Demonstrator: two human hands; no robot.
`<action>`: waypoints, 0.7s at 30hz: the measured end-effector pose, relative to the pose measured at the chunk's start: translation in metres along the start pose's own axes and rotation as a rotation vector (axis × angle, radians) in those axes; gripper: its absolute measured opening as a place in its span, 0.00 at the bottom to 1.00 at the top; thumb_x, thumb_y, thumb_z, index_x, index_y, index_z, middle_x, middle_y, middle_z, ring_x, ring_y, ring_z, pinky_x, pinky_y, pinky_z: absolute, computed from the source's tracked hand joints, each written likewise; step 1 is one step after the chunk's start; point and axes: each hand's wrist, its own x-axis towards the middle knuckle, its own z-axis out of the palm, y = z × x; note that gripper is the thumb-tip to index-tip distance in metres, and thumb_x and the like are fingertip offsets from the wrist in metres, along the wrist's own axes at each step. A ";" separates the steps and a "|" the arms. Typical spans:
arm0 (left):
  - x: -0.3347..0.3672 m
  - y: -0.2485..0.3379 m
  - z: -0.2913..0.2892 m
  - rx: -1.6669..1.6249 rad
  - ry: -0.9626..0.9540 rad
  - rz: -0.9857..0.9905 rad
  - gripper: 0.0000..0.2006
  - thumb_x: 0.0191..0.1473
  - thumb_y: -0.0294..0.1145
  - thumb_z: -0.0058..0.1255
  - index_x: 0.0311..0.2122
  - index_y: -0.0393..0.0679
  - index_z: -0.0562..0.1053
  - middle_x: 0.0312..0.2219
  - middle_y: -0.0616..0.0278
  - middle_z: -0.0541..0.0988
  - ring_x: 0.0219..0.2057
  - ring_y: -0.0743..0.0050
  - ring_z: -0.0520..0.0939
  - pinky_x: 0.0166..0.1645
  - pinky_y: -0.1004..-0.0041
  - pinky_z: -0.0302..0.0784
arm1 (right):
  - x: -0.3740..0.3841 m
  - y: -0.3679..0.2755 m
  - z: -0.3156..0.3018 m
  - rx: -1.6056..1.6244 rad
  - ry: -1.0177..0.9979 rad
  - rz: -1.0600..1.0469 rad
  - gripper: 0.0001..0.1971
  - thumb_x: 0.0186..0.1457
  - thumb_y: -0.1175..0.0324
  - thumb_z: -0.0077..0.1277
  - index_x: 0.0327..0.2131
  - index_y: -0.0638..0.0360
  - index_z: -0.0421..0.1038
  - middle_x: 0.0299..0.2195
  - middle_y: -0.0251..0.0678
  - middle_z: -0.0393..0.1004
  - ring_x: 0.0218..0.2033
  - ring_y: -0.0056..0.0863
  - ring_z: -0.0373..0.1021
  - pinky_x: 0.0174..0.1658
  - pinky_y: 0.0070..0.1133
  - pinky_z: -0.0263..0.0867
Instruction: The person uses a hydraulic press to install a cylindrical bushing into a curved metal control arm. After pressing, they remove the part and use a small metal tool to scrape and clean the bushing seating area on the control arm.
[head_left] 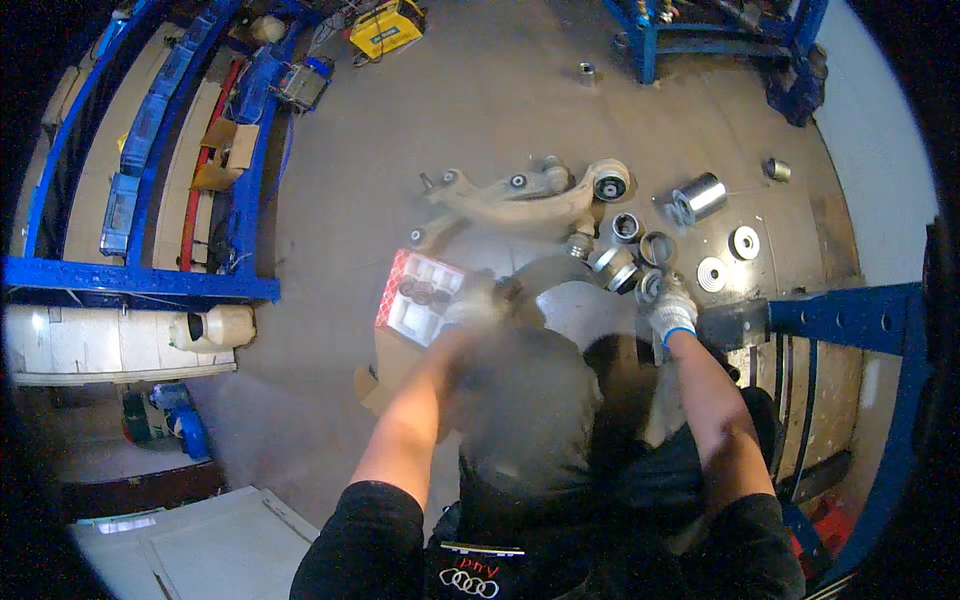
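Note:
My right hand (674, 306), in a pale knit glove with a blue cuff, closes on a metal ring (648, 287) among the loose sleeves. Just beyond it lie a dark-rimmed ring (657, 248), a silver-and-black cylindrical bushing (615, 269) and another round sleeve (627, 228). My left hand (480, 306), also gloved, is blurred at the right side of an open red-and-white box (420, 296). Dark round parts (424, 291) rest in the box's white tray. The left fingers are smeared, and a dark thing beside them cannot be made out.
Tan control arms (515, 208) lie on the floor ahead. To the right are a shiny metal cylinder (700, 198), two pale discs (711, 274) and a blue steel frame (850, 318). Blue shelving (140, 280) stands left; a yellow machine (386, 30) sits at the back.

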 end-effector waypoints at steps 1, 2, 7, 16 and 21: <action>-0.002 -0.005 -0.009 -0.001 -0.054 -0.079 0.40 0.50 0.54 0.56 0.62 0.39 0.61 0.60 0.37 0.65 0.63 0.43 0.64 0.64 0.56 0.63 | 0.002 0.002 -0.002 -0.059 0.008 0.006 0.47 0.44 0.58 0.65 0.67 0.45 0.50 0.59 0.45 0.65 0.59 0.44 0.65 0.60 0.34 0.64; -0.001 -0.014 -0.015 0.181 -0.095 -0.052 0.41 0.49 0.55 0.56 0.63 0.40 0.60 0.60 0.39 0.65 0.61 0.42 0.67 0.63 0.55 0.65 | 0.005 0.006 -0.003 -0.083 0.037 -0.019 0.44 0.47 0.59 0.63 0.67 0.46 0.51 0.59 0.48 0.66 0.59 0.44 0.66 0.59 0.34 0.65; 0.083 -0.082 0.004 0.130 0.040 -0.165 0.24 0.58 0.48 0.41 0.52 0.45 0.75 0.56 0.39 0.71 0.57 0.44 0.72 0.61 0.58 0.68 | 0.036 0.044 0.027 -0.100 0.071 0.007 0.34 0.55 0.70 0.53 0.65 0.53 0.53 0.60 0.44 0.67 0.58 0.41 0.67 0.57 0.32 0.66; 0.190 -0.113 -0.018 0.243 0.106 -0.166 0.34 0.57 0.54 0.41 0.67 0.51 0.58 0.69 0.52 0.51 0.70 0.45 0.48 0.71 0.46 0.39 | 0.091 0.081 0.052 -0.110 0.029 0.341 0.48 0.48 0.56 0.63 0.69 0.35 0.44 0.55 0.39 0.73 0.51 0.41 0.74 0.50 0.37 0.71; 0.191 -0.142 -0.045 0.197 0.011 -0.335 0.32 0.55 0.49 0.52 0.64 0.58 0.63 0.65 0.50 0.60 0.63 0.48 0.66 0.65 0.57 0.65 | 0.086 0.067 0.060 -0.212 -0.041 0.349 0.31 0.57 0.51 0.49 0.63 0.45 0.58 0.63 0.30 0.63 0.54 0.40 0.72 0.41 0.33 0.76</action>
